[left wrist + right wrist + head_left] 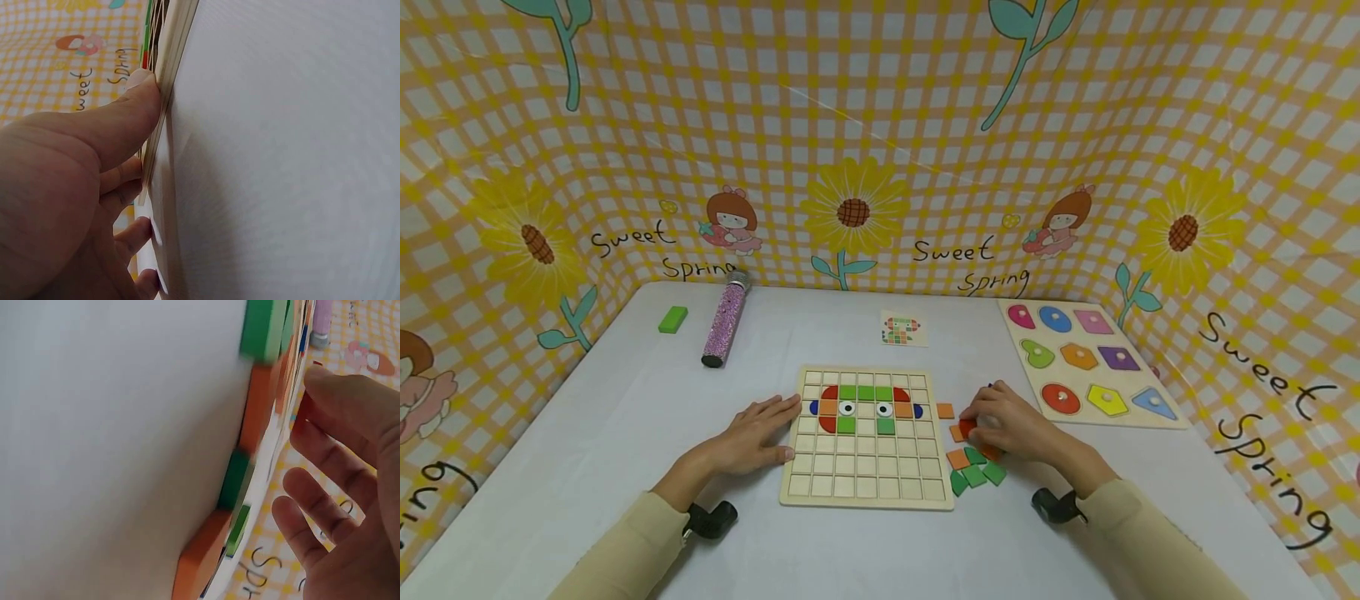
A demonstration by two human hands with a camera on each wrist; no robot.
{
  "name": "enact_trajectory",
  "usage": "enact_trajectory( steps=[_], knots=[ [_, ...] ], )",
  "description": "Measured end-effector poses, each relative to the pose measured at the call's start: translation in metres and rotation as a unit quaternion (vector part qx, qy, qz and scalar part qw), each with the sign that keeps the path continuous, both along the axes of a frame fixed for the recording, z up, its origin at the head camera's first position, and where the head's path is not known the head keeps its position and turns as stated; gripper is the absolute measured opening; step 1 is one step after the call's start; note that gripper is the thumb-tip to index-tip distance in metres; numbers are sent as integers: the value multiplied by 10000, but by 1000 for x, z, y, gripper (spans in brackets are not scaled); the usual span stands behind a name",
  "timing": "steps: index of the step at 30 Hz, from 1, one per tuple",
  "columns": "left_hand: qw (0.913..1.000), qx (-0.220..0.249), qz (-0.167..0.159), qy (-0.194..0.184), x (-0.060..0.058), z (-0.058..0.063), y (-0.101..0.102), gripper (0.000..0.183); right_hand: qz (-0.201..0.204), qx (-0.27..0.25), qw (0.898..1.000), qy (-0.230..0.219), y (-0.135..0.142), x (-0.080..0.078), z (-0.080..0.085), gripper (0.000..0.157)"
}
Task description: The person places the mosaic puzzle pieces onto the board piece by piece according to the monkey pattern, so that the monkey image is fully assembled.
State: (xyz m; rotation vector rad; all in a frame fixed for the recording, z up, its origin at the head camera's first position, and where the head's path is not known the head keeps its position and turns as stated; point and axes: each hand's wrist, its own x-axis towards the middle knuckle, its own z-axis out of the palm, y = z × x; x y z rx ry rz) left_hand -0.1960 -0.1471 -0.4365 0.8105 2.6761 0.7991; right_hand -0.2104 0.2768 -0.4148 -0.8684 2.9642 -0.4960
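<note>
My left hand (pixel 751 440) lies at the left edge of a wooden grid board (pixel 865 485), its thumb and fingertips touching that edge. Set in the grid's upper part are red, green, orange and blue pieces, along with two eye tiles (pixel 847 408). To the right of the board, my right hand (pixel 1011 423) pinches a red piece (pixel 302 415) between thumb and fingers, just above the table. Under and beside that hand are loose orange tiles (pixel 958 458) and green pieces (pixel 973 476); the hand hides some of the pile.
Beyond the board lies a small pattern card (pixel 904 328). At the back left are a glittery pink microphone (pixel 726 323) and a green block (pixel 673 319). A shape puzzle with knobs (pixel 1060 375) lies on the right. Patterned cloth surrounds the white table (pixel 820 554).
</note>
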Motion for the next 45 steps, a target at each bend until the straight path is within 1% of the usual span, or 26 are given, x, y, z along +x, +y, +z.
enact_trajectory(
  steps=[5,9,17,25,32,39,45],
  knots=[
    [10000,-19,6,18,0,0,0,69,-129,-241,9996,90,-15,8,1,21],
    [10000,-15,1,27,0,0,0,69,-206,-376,9987,285,-31,13,0,22],
    [10000,-49,20,40,0,-1,0,70,-157,-602,9956,703,-58,15,-6,23],
    [10000,-47,30,22,1,1,1,69,-345,-299,9953,860,-81,12,-9,23],
    [10000,-63,-11,54,0,0,0,70,-363,-169,9940,1016,-87,8,-12,22],
    [10000,-53,1,55,0,0,-1,70,-296,-198,9950,935,-91,7,-13,20],
    [10000,-48,-32,67,0,0,-1,70,-223,-212,9947,983,-93,6,-14,20]
  ],
)
